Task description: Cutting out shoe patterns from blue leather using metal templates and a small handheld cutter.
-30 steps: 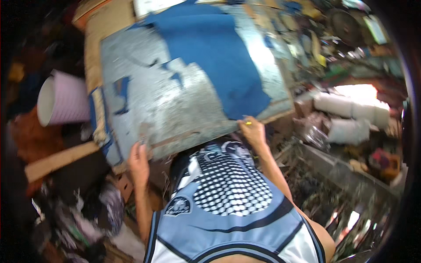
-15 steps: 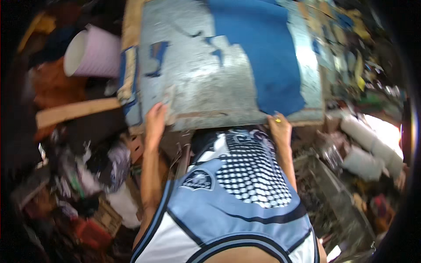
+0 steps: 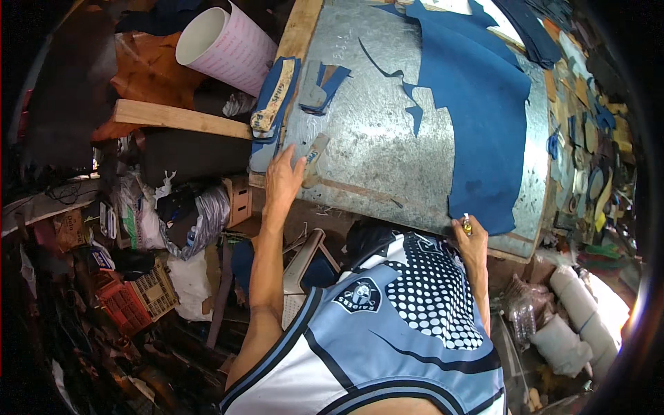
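Note:
My left hand (image 3: 282, 181) is open at the near left edge of the metal-topped table (image 3: 373, 142), its fingers apart. Its thumb is next to a small pale cutting template (image 3: 315, 153) with writing on it; whether they touch I cannot tell. A long blue sheet of leather-like material (image 3: 477, 117), with ragged cut edges, lies over the right part of the table. At its near corner my right hand (image 3: 473, 241) is closed, with something small, yellow and white, showing at the fingers. Thin blue offcuts (image 3: 415, 114) lie left of the sheet.
Blue cut pieces (image 3: 325, 88) and a marked template on a blue stack (image 3: 275, 100) lie at the table's left. Beyond stands a pink-white roll (image 3: 232, 48) near a wooden plank (image 3: 180, 121). Crates (image 3: 142, 297) and bags fill the lower left, wrapped rolls (image 3: 584, 311) the lower right.
The view has swung, so the table and both hands now appear further right. My left fingers have spread away from the pale template. My right hand stays at the blue sheet's near corner.

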The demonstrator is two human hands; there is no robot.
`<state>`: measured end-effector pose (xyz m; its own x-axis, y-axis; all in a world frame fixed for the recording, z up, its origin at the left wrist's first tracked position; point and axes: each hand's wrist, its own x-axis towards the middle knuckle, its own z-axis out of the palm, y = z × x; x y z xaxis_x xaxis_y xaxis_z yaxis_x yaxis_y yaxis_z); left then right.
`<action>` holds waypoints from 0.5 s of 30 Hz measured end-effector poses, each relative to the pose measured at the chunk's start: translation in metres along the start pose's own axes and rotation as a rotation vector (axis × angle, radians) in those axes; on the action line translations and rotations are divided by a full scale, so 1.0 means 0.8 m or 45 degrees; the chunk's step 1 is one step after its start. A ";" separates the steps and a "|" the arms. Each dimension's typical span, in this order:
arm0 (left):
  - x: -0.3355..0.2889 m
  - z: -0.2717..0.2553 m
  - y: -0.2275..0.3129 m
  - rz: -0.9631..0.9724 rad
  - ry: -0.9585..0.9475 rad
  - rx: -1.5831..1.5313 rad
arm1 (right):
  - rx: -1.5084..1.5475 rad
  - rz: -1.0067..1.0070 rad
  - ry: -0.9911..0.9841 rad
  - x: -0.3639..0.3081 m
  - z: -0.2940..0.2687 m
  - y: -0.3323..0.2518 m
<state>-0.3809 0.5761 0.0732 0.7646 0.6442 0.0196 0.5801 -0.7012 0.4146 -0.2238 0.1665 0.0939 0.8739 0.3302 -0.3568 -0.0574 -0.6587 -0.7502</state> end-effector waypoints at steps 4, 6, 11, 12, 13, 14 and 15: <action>0.056 0.002 0.034 -0.043 0.183 -0.222 | -0.008 -0.025 0.018 0.010 -0.008 0.005; 0.100 0.023 0.049 0.008 0.247 -0.107 | -0.006 -0.031 0.000 0.013 -0.010 0.009; 0.171 0.050 0.068 -0.159 0.103 0.176 | -0.013 -0.001 -0.092 0.021 -0.019 0.008; 0.176 0.054 0.066 -0.148 0.097 0.178 | -0.006 0.007 -0.084 0.022 -0.021 0.010; 0.182 0.055 0.062 -0.162 0.082 0.152 | 0.000 0.018 -0.105 0.023 -0.022 0.012; 0.186 0.055 0.056 -0.179 0.068 0.127 | 0.007 0.028 -0.129 0.025 -0.023 0.013; 0.188 0.054 0.053 -0.174 0.071 0.061 | 0.012 0.035 -0.125 0.027 -0.026 0.015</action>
<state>-0.2288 0.6301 0.0543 0.6615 0.7498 0.0166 0.6917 -0.6184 0.3730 -0.1957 0.1518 0.0884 0.8206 0.3770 -0.4295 -0.0854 -0.6622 -0.7444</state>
